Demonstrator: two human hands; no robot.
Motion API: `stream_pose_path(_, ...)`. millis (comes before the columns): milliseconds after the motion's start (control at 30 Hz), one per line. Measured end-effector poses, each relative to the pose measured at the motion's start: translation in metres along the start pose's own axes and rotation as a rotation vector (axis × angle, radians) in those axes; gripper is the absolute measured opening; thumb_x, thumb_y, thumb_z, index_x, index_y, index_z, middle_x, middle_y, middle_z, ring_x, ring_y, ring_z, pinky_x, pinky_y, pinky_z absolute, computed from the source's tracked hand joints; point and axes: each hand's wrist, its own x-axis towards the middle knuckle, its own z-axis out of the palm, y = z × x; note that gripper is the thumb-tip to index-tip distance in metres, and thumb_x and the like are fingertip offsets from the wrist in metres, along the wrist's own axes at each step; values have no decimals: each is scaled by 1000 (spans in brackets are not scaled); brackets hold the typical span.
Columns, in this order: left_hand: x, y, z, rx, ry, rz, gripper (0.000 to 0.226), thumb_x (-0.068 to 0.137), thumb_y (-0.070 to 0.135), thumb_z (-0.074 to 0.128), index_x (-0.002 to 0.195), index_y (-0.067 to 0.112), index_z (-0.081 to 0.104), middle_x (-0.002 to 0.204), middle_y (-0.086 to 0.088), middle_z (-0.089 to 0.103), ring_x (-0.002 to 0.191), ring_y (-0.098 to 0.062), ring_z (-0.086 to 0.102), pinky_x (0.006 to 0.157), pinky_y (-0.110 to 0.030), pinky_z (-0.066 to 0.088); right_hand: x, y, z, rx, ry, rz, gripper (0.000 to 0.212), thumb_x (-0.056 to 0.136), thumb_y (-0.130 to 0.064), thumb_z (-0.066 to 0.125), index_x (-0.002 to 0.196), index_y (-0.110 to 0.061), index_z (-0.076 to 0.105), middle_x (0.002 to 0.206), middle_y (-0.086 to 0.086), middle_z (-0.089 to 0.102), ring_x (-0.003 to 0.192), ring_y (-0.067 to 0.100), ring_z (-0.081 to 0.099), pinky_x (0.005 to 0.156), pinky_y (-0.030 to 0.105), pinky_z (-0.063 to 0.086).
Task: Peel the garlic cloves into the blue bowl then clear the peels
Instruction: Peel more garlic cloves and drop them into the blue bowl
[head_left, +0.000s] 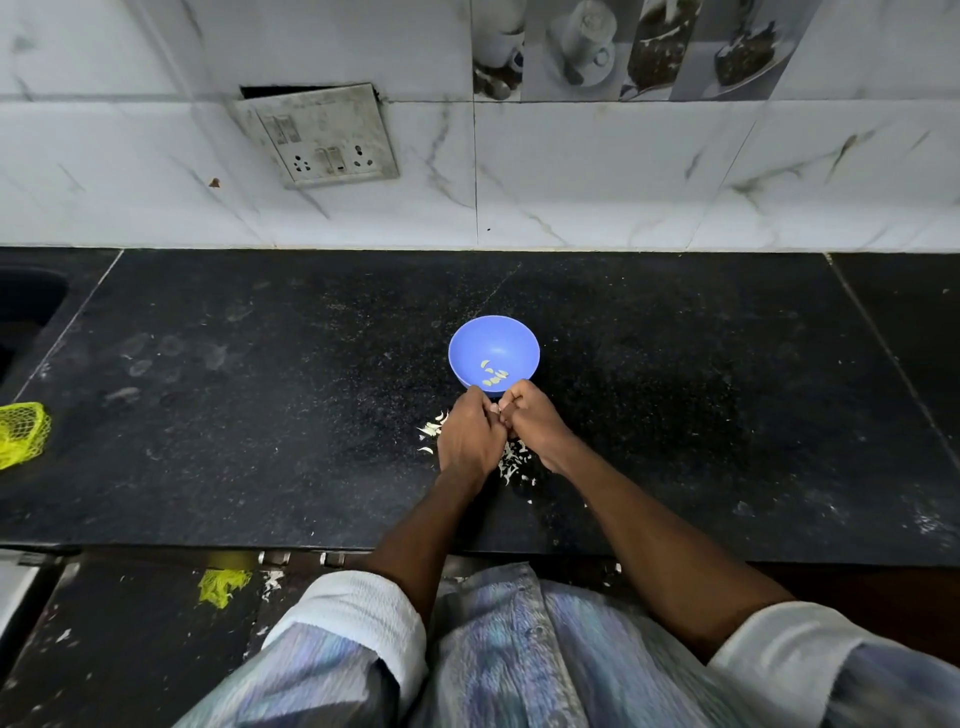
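Blue bowl (493, 345) — peeled cloves (494, 375) inside. Just below it: left hand (469, 437), right hand (535, 422), together, fingers curled (contents hidden) — peels (514, 462) underneath on desk (260, 415).

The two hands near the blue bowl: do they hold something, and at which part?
Cannot be told. The left hand and right hand are curled together, fingertips meeting, hiding whatever lies between.

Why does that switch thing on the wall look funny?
The switchboard hangs crooked, with a dark gap at its top edge, as if coming off the tiled wall. Garlic peels also litter the counter.
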Motion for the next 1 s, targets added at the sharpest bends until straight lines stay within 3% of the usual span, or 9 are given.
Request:
stream_pose_path(100, 3, -3, 3, -9, -26, 34, 6, 99, 15, 50, 95, 11, 48, 95, -10, 63, 82, -29, 53, 68, -37, 33, 0, 0, -2, 2, 3, -48, 18, 99, 0, 55, 89, -13, 57, 72, 0, 59, 62, 7, 54, 58, 22, 45)
stream_pose_path(200, 6, -11, 5, -2, -18, 99, 14, 105, 18, 45, 95, 10, 50, 94, -9, 63, 82, -30, 57, 66, -37, 35, -2, 1, -7, 55, 0, -37, 7, 98, 3, 59, 101, 2, 65, 74, 3, 65, 60, 6, 57, 55, 17, 47)
stream_pose_path(333, 9, -11, 7, -82, 1, 97, 17, 105, 16, 47, 90, 10, 54, 86, -9, 66, 77, -31, 58, 64, -40, 42, 0, 3, -12, 141, 7, -19, 14, 93, 4, 69, 104, 11, 69, 80, 10, 71, 64, 11, 60, 61, 19, 51)
stream_pose_path(467, 16, -12, 13, -288, -49, -108, 22, 101, 13, 51, 85, 3, 62, 78, -9, 68, 69, -24, 57, 63, -38, 42, 1, 2, -15, 97, 55, -108, 7, 90, 8, 70, 96, 4, 72, 78, 11, 72, 65, 15, 63, 64, 24, 56)
stream_pose_path(567, 18, 0, 9, -628, -226, -362, 24, 96, 11, 53, 75, 9, 66, 63, 2, 60, 53, -10, 44, 50, -27, 36, 1, 3, -16, 64, 86, -153, 14, 87, 10, 71, 88, -4, 74, 76, 9, 74, 67, 15, 66, 66, 25, 57)
stream_pose_path(667, 22, 4, 6, -886, -380, -615, 29, 102, 8, 44, 79, 15, 61, 59, 5, 50, 47, -6, 38, 43, -18, 31, 0, 5, -18, 67, 86, -160, 17, 87, 11, 70, 87, -6, 74, 77, 4, 76, 70, 10, 69, 68, 22, 57)
stream_pose_path(733, 22, 3, 3, -962, -437, -674, 33, 106, 11, 40, 79, 15, 59, 58, 7, 48, 47, -5, 38, 42, -17, 32, 0, 5, -19, 81, 72, -159, 16, 88, 10, 70, 90, -5, 74, 80, 5, 75, 70, 8, 69, 67, 20, 56)
stream_pose_path(900, 18, -6, 9, -711, -238, -329, 29, 106, 11, 51, 82, 7, 67, 62, 3, 63, 52, -7, 49, 50, -20, 42, 1, 2, -22, 212, 29, -68, 18, 90, 12, 66, 95, -5, 72, 81, 9, 72, 67, 11, 66, 67, 20, 55)
stream_pose_path(1000, 22, -15, 14, -629, -168, -287, 28, 106, 16, 53, 82, 12, 68, 71, -2, 68, 58, -13, 55, 60, -29, 46, 1, 2, -23, 294, 31, -21, 20, 90, 12, 66, 97, -5, 71, 83, 9, 72, 69, 12, 65, 68, 20, 55)
